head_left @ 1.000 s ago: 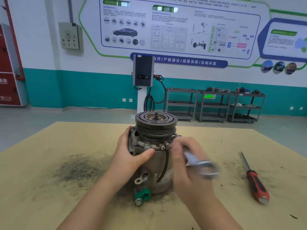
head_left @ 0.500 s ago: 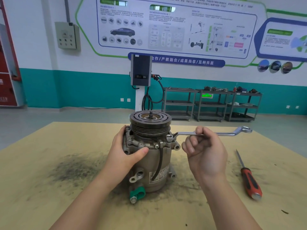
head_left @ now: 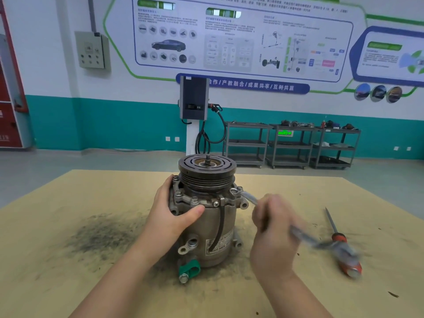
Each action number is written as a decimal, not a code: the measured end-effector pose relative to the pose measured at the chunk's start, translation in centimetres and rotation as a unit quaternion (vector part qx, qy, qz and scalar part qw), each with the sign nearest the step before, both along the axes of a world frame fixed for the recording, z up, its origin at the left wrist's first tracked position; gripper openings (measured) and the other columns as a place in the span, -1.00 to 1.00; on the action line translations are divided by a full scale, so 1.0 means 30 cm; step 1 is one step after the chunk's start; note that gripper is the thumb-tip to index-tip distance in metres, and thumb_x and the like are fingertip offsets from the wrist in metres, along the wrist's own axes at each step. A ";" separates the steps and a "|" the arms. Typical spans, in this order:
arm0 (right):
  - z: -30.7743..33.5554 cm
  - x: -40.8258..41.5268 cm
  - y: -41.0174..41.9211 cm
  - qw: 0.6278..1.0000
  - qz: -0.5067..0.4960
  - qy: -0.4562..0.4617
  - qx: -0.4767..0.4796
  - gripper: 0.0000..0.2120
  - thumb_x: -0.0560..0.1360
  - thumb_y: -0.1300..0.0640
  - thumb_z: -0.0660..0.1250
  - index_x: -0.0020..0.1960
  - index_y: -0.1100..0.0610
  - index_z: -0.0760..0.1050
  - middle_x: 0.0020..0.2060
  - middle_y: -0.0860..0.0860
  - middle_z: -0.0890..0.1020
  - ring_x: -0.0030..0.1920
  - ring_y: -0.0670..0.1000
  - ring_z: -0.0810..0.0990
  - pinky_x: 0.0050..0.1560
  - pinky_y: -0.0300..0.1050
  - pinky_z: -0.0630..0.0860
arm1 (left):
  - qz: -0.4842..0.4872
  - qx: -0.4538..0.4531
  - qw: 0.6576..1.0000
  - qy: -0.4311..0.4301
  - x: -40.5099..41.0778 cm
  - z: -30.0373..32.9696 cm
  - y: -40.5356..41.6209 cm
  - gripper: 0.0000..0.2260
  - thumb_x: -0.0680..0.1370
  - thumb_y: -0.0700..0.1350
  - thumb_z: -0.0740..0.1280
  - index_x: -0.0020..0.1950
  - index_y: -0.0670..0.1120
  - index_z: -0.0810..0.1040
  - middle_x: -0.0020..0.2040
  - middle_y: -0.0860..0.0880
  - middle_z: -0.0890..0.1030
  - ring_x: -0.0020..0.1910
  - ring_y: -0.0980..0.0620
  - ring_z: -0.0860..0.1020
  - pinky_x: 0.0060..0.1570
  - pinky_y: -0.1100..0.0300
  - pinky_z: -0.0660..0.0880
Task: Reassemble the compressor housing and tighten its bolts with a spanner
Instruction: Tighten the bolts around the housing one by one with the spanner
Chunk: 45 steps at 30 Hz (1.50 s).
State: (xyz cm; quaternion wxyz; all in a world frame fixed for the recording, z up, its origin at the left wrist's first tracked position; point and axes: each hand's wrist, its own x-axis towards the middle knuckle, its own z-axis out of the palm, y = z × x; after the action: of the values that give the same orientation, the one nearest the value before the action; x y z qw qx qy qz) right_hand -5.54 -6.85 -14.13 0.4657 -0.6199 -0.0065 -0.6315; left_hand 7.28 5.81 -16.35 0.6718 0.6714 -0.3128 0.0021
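Note:
The compressor (head_left: 213, 228) stands upright in the middle of the table, its dark pulley (head_left: 207, 169) on top and several bolts along its upper flange. My left hand (head_left: 174, 214) grips the housing's left side, thumb across the front. My right hand (head_left: 273, 228) holds a silver spanner (head_left: 305, 237), blurred by motion. The spanner's ring end sits on a bolt (head_left: 234, 192) at the flange's right side, and its handle slants down to the right toward me.
A red-handled screwdriver (head_left: 339, 242) lies on the table (head_left: 68, 260) to the right, partly behind the spanner's free end. A dark grease smear (head_left: 98, 237) marks the board left of the compressor. Shelving carts (head_left: 289, 145) and a charger post (head_left: 193, 111) stand beyond the table.
My right hand has swung the spanner handle from pointing right, level with the flange, down and toward me. The left hand stays on the housing.

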 end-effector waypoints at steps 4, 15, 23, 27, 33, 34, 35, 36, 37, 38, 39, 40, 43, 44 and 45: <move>-0.026 0.029 0.090 0.962 -0.060 0.036 -0.263 -0.92 0.52 0.13 0.34 -0.11 0.02 0.44 -0.29 -0.12 0.42 -0.28 -0.23 0.34 -0.25 -0.40 0.28 | -0.008 -0.015 1.000 -0.003 0.009 -0.003 -0.006 -0.24 0.15 0.20 0.56 0.29 0.38 0.33 0.34 0.07 0.52 0.26 0.13 0.56 0.29 0.07 0.51; 0.079 -0.019 -0.018 0.953 0.210 -0.047 0.213 -0.62 0.57 0.13 0.13 -0.37 -0.01 0.52 -0.53 -0.03 0.41 -0.51 -0.02 0.36 -0.47 -0.24 0.33 | -0.002 0.006 1.000 0.004 -0.002 0.003 0.003 -0.05 0.12 0.30 0.49 0.47 0.22 0.25 0.36 0.18 0.48 0.28 0.20 0.52 0.19 0.22 0.53; 0.084 -0.001 -0.071 0.919 0.277 -0.032 0.277 -0.52 0.59 0.24 0.09 -0.46 0.02 0.50 -0.55 -0.03 0.36 -0.56 -0.04 0.33 -0.53 -0.23 0.29 | -0.005 0.002 1.000 0.001 -0.010 0.007 0.004 -0.13 0.15 0.28 0.50 0.42 0.25 0.28 0.37 0.14 0.49 0.29 0.17 0.52 0.28 0.07 0.52; 0.090 0.003 -0.103 0.900 0.305 -0.001 0.310 -0.59 0.55 0.20 0.12 -0.44 0.05 0.48 -0.55 -0.01 0.35 -0.58 -0.02 0.28 -0.54 -0.24 0.25 | -0.003 0.006 1.000 0.000 -0.008 0.007 0.004 -0.05 0.16 0.28 0.50 0.50 0.15 0.26 0.38 0.13 0.48 0.31 0.14 0.51 0.31 0.01 0.51; 0.064 0.010 -0.123 0.861 0.359 -0.047 0.357 -0.57 0.61 0.09 0.08 -0.40 0.16 0.41 -0.59 -0.01 0.25 -0.62 -0.08 0.11 -0.53 -0.23 0.03 | -0.007 0.007 1.000 -0.002 -0.008 0.008 0.006 -0.05 0.17 0.27 0.51 0.51 0.12 0.27 0.38 0.11 0.49 0.32 0.11 0.52 0.30 -0.01 0.51; 0.058 0.009 -0.115 0.876 0.338 -0.057 0.339 -0.55 0.61 0.09 0.07 -0.42 0.15 0.42 -0.60 -0.01 0.25 -0.61 -0.07 0.12 -0.53 -0.23 0.05 | -0.009 0.008 1.000 -0.001 -0.009 0.008 0.006 -0.05 0.17 0.28 0.52 0.51 0.12 0.27 0.38 0.11 0.49 0.32 0.11 0.52 0.30 -0.01 0.51; 0.050 0.003 -0.099 0.904 0.295 -0.065 0.303 -0.54 0.61 0.10 0.08 -0.45 0.13 0.43 -0.60 -0.01 0.27 -0.60 -0.05 0.15 -0.52 -0.23 0.09 | -0.010 0.009 1.000 0.002 -0.010 0.008 0.007 -0.04 0.17 0.28 0.52 0.52 0.12 0.26 0.38 0.11 0.49 0.32 0.11 0.52 0.31 -0.02 0.51; 0.037 -0.004 -0.075 0.941 0.227 -0.068 0.241 -0.55 0.59 0.11 0.09 -0.46 0.09 0.43 -0.59 -0.01 0.29 -0.57 -0.04 0.19 -0.49 -0.22 0.14 | -0.010 0.009 1.000 0.004 -0.010 0.008 0.008 -0.04 0.17 0.28 0.52 0.52 0.12 0.25 0.38 0.12 0.49 0.31 0.13 0.52 0.31 -0.02 0.51; 0.022 -0.010 -0.046 0.975 0.145 -0.068 0.155 -0.58 0.56 0.12 0.11 -0.46 0.05 0.43 -0.57 -0.04 0.32 -0.54 -0.05 0.24 -0.46 -0.22 0.18 | -0.008 0.010 1.000 0.004 -0.011 0.008 0.008 -0.03 0.17 0.28 0.52 0.52 0.12 0.25 0.38 0.12 0.48 0.31 0.14 0.51 0.32 -0.01 0.50; 0.008 -0.010 -0.013 0.994 0.066 -0.065 0.054 -0.63 0.53 0.12 0.13 -0.44 0.03 0.42 -0.54 -0.08 0.35 -0.50 -0.09 0.29 -0.43 -0.26 0.21 | -0.006 0.011 1.000 0.003 -0.010 0.008 0.008 -0.03 0.18 0.27 0.52 0.53 0.12 0.24 0.38 0.12 0.48 0.31 0.16 0.51 0.32 -0.01 0.49; -0.004 -0.007 0.020 0.997 0.010 -0.055 -0.048 -0.69 0.51 0.13 0.18 -0.40 0.04 0.43 -0.51 -0.09 0.39 -0.47 -0.13 0.33 -0.41 -0.30 0.24 | -0.007 0.009 1.000 0.003 -0.010 0.008 0.008 -0.04 0.18 0.26 0.52 0.53 0.12 0.24 0.38 0.11 0.48 0.31 0.15 0.51 0.33 -0.01 0.49; -0.015 -0.001 0.047 0.989 -0.030 -0.041 -0.139 -0.75 0.50 0.13 0.25 -0.36 0.06 0.47 -0.47 -0.11 0.42 -0.44 -0.14 0.35 -0.39 -0.32 0.27 | -0.009 0.006 1.000 0.003 -0.010 0.009 0.008 -0.04 0.19 0.24 0.53 0.53 0.11 0.25 0.38 0.09 0.49 0.31 0.13 0.52 0.34 -0.02 0.48; -0.016 0.019 0.072 0.964 -0.062 -0.006 -0.259 -0.83 0.47 0.13 0.42 -0.26 0.18 0.59 -0.41 -0.09 0.44 -0.38 -0.17 0.36 -0.33 -0.36 0.31 | -0.020 -0.004 1.000 0.008 -0.007 0.007 0.005 -0.10 0.21 0.17 0.57 0.49 0.11 0.29 0.36 -0.01 0.52 0.31 0.00 0.54 0.34 -0.09 0.47; -0.012 0.020 0.063 0.961 -0.062 -0.005 -0.270 -0.81 0.48 0.12 0.43 -0.25 0.20 0.60 -0.41 -0.08 0.46 -0.38 -0.15 0.36 -0.34 -0.35 0.32 | -0.022 -0.004 1.000 0.007 -0.006 0.006 0.004 -0.12 0.22 0.16 0.57 0.48 0.12 0.30 0.36 -0.02 0.52 0.31 -0.02 0.54 0.33 -0.09 0.47; -0.007 0.015 0.052 0.959 -0.070 -0.007 -0.275 -0.77 0.51 0.09 0.40 -0.25 0.21 0.60 -0.41 -0.05 0.49 -0.39 -0.11 0.39 -0.36 -0.31 0.35 | -0.022 -0.002 1.000 0.005 -0.006 0.005 0.004 -0.12 0.21 0.18 0.56 0.48 0.12 0.30 0.36 -0.01 0.52 0.31 -0.01 0.54 0.32 -0.09 0.48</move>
State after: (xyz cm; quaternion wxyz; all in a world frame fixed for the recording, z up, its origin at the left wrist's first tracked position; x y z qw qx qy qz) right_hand -5.08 -5.28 -14.36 0.2320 -0.7182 -0.1400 -0.6409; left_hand 7.09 5.93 -16.20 0.6750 0.6627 -0.3240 -0.0155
